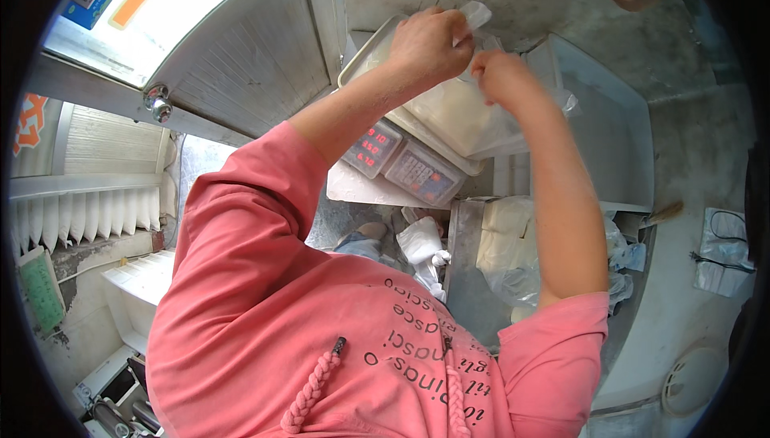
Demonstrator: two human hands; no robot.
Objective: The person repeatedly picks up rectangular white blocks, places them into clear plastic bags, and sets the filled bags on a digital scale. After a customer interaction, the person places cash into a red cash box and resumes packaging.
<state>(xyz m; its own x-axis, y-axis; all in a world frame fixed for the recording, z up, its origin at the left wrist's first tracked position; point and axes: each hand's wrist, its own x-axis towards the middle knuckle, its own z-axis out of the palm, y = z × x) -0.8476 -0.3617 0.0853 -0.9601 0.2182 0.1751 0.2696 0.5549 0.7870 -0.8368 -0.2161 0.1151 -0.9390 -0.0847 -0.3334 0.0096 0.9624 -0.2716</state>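
My left hand (430, 41) pinches the gathered top of a clear plastic bag (478, 15). Close on its right, my right hand (504, 76) has curled fingers on the same film, slightly blurred. Pale, flat contents (454, 114) show through the bag; what they are I cannot tell. The bag lies on a cream tray (368, 56) atop a digital scale (372, 148), partly hidden by my left forearm. Red digits glow on the scale's display, beside its covered keypad (423, 171).
Right of the scale stands a deep white plastic bin (607, 119). Nearer me, pale blocks in plastic (508, 239) lie in a metal-edged compartment. A door knob (159, 104) juts out at left. White tied bags (421, 242) are low down, and a round lid (692, 381) sits far right.
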